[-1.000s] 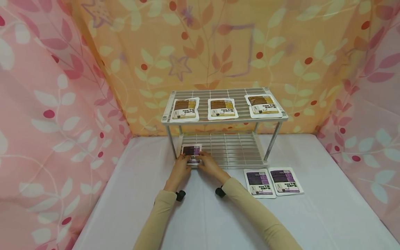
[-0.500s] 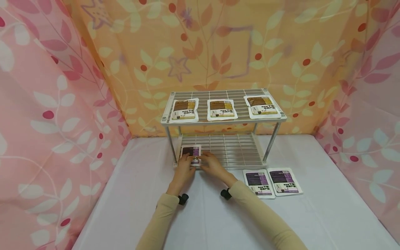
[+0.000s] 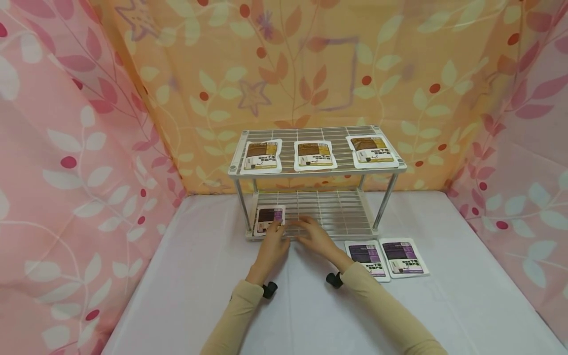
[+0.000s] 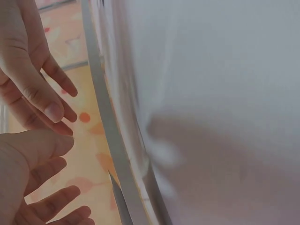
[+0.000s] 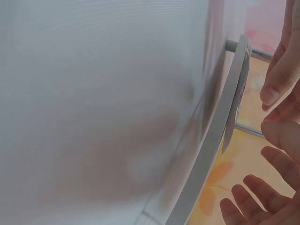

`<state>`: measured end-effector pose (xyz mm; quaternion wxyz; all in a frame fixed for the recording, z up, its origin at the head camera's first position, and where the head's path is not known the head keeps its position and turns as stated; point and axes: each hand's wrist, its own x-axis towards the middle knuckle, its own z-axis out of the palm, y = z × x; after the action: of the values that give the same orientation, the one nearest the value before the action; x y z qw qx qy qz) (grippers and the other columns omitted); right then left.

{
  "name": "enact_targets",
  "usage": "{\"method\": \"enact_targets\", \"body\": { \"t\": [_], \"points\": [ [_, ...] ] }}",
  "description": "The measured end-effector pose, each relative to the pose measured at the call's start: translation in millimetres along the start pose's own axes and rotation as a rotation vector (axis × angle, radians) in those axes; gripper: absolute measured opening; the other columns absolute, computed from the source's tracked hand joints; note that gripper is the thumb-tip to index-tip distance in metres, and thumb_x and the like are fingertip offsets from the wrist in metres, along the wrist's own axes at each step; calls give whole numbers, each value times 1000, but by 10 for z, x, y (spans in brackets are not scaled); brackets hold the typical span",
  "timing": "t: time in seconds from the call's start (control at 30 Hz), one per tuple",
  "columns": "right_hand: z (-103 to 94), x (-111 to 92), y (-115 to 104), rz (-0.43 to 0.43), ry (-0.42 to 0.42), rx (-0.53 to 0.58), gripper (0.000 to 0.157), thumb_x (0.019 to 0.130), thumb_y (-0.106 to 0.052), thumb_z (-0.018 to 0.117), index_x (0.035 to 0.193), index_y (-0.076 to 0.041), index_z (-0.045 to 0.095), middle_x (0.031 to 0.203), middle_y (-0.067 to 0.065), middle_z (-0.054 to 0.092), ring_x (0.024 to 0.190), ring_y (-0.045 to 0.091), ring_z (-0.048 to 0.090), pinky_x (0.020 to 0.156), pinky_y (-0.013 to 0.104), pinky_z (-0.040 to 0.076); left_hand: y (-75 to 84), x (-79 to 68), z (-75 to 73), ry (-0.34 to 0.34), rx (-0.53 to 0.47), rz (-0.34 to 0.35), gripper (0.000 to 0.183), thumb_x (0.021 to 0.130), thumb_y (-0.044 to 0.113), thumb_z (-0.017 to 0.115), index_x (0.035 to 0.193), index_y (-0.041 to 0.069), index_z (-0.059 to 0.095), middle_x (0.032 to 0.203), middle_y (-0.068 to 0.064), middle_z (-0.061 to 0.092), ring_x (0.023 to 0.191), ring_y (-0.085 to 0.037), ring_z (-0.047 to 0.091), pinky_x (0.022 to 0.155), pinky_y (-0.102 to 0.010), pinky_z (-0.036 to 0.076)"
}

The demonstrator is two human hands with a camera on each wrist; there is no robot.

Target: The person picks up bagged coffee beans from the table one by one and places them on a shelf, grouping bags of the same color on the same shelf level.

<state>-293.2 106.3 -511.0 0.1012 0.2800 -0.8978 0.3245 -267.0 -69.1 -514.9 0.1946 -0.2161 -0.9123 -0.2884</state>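
A white-edged pouch with a dark and purple label (image 3: 269, 215) lies flat at the left end of the lower wire shelf. Over its right corner reaches my left hand (image 3: 272, 245), fingers relaxed and holding nothing. To the right of it, my right hand (image 3: 317, 240) hovers over the shelf's front edge, also without anything in it. The fingertips of both hands come close together; whether they touch I cannot tell. In the right wrist view, the pouch (image 5: 238, 96) shows edge-on, apart from the loosely bent fingers.
A two-tier wire rack (image 3: 310, 173) stands on the white-covered table (image 3: 177, 296). Its top tier bears three brown-labelled pouches, one being the middle pouch (image 3: 315, 155). Two more purple pouches, left (image 3: 367, 259) and right (image 3: 404, 257), lie in front of the rack at the right.
Both hands have come off the purple pouch and shifted right. The pouch stays at the left of the lower shelf, now less covered.
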Motion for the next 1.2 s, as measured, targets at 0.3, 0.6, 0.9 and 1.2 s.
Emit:
{"method": "enact_targets", "body": {
  "t": [0.3,0.6,0.9,1.2],
  "points": [
    [-122,-191,59,-64,70,-10,42,81,-10,69,121,-3,59,128,25,50,118,41,47,97,55,40,169,-10,90,-9,-29,37,40,82,7,68,121,6,59,130,-24,48,121,-40,45,96,-48,45],
    [-250,-387,95,3,53,36,43,82,-8,68,124,-3,57,132,26,46,121,42,43,96,57,40,340,-42,176,-110,-79,-14,46,84,11,65,128,7,53,134,-22,44,123,-37,44,95,-44,46],
    [-376,-570,200,35,66,-1,44,83,-11,68,125,-5,57,131,24,47,117,41,48,91,55,44,450,-78,310,-134,-101,2,43,86,18,65,126,6,54,128,-20,50,119,-36,49,94,-45,47],
    [-527,-739,304,47,96,-12,44,80,-8,70,122,0,58,128,27,49,115,45,48,91,58,42,593,-104,403,-185,-142,-7,44,87,23,64,126,4,54,130,-21,49,120,-35,48,96,-45,45]
  ]
}}
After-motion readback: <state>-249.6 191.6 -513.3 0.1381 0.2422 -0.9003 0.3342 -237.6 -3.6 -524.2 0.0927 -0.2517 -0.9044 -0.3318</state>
